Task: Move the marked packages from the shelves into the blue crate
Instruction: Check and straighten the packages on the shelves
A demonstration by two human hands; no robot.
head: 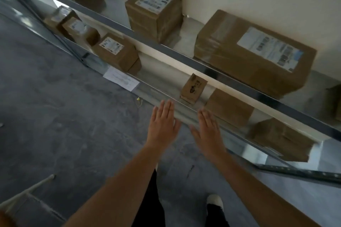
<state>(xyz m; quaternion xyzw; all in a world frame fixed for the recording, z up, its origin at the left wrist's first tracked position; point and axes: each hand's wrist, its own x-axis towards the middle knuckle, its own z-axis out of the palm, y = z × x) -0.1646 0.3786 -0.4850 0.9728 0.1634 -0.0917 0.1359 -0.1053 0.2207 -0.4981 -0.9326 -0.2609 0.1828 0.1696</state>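
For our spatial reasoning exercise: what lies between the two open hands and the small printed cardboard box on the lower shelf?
Head view: only the lower shelf's metal front rail; both hands are empty.

The shelf rails (184, 55) crossing the frame from upper left to lower right look like grey metal, smooth with a dull sheen that catches light in bright streaks. The packages (155, 11) on them are matt brown cardboard, several wrapped in glossy clear tape, with white paper labels (270, 49) stuck on top. The floor (55, 116) at left is grey and mottled, matt, like bare concrete. A white paper sheet (120, 80) lies at the lower shelf's edge.
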